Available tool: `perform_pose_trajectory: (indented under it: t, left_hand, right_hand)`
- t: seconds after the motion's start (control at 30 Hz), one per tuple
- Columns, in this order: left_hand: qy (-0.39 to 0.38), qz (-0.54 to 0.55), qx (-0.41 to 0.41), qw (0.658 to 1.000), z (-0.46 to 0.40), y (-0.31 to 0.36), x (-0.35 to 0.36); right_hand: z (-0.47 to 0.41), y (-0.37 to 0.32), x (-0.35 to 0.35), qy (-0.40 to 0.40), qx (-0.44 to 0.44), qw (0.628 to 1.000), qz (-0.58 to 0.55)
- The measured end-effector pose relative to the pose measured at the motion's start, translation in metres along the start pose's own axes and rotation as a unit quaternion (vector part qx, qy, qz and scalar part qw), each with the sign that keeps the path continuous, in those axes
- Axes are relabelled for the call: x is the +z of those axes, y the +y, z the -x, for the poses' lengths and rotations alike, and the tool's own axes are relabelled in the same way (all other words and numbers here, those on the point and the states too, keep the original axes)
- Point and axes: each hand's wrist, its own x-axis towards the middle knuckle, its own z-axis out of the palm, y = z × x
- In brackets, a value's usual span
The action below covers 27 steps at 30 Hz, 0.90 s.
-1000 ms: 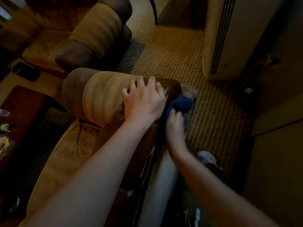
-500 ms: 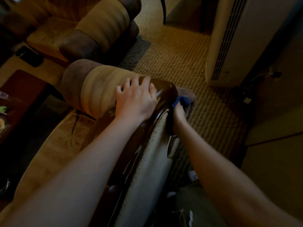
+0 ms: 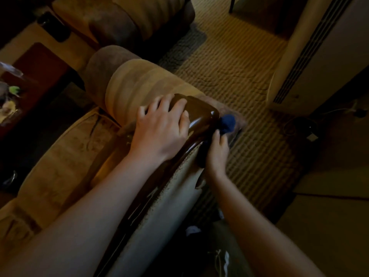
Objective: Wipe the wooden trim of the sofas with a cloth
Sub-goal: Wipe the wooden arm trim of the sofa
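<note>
A dark glossy wooden trim point(image 3: 201, 114) caps the back corner of the near sofa point(image 3: 60, 156) and runs down toward me. My left hand point(image 3: 159, 132) rests on top of the trim with fingers spread. My right hand point(image 3: 216, 154) grips a blue cloth point(image 3: 227, 122) against the outer side of the trim's corner. Part of the cloth is hidden under my fingers.
The sofa's striped tan armrest point(image 3: 137, 84) lies just beyond my left hand. A second sofa point(image 3: 129, 21) stands farther back. A dark red table point(image 3: 34, 70) sits at the left, a tall white unit point(image 3: 311, 56) at the right, striped carpet point(image 3: 239, 62) between.
The view has shifted. My right hand with the cloth has slid a little along the outer side of the trim's corner. My left hand stays on top of the trim.
</note>
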Motion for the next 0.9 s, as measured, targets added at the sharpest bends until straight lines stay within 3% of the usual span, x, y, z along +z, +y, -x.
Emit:
perform_pose_trajectory:
  t: [0.1,0.23,0.37,0.57,0.63,0.67,0.7,0.73,0.8,0.83,0.87,0.9]
  left_hand:
    - [-0.001,-0.001,0.0,1.0,0.0,0.0,0.001]
    - [0.002,-0.003,-0.004,1.0,-0.001,-0.001,0.001]
    - [-0.007,-0.006,-0.006,1.0,0.0,0.0,0.001]
    - [-0.012,-0.006,-0.009,1.0,-0.001,0.0,-0.001]
    - [-0.009,0.04,-0.017,0.999,0.0,-0.001,-0.004]
    - [-0.002,0.125,-0.039,0.991,-0.002,-0.004,-0.006]
    - [0.008,0.248,-0.081,0.965,-0.003,-0.007,-0.009]
    - [0.027,0.384,-0.132,0.913,-0.006,-0.01,-0.01]
    - [0.098,0.592,-0.244,0.762,-0.005,-0.019,-0.021]
    - [0.134,0.653,-0.296,0.684,-0.003,-0.025,-0.026]
    - [0.15,0.68,-0.337,0.634,0.0,-0.033,-0.03]
    - [0.146,0.666,-0.372,0.63,0.005,-0.04,-0.037]
  right_hand:
    - [0.072,0.003,-0.004,-0.063,-0.074,0.995,0.035]
    - [0.051,0.011,-0.021,-0.09,-0.203,0.961,0.167]
    - [0.026,0.006,-0.031,-0.062,-0.152,0.972,0.167]
    - [0.055,-0.004,-0.034,-0.123,-0.184,0.961,0.167]
    - [0.057,-0.018,-0.042,-0.125,-0.22,0.953,0.168]
    - [0.06,-0.029,-0.044,-0.135,-0.259,0.943,0.159]
    - [0.065,-0.042,-0.043,-0.154,-0.298,0.931,0.146]
    - [0.068,-0.054,-0.039,-0.178,-0.33,0.917,0.136]
    - [0.076,-0.08,-0.021,-0.252,-0.382,0.874,0.162]
    - [0.077,-0.092,-0.005,-0.294,-0.41,0.833,0.226]
    - [0.075,-0.102,0.012,-0.327,-0.438,0.769,0.33]
    - [0.072,-0.109,0.03,-0.34,-0.467,0.69,0.437]
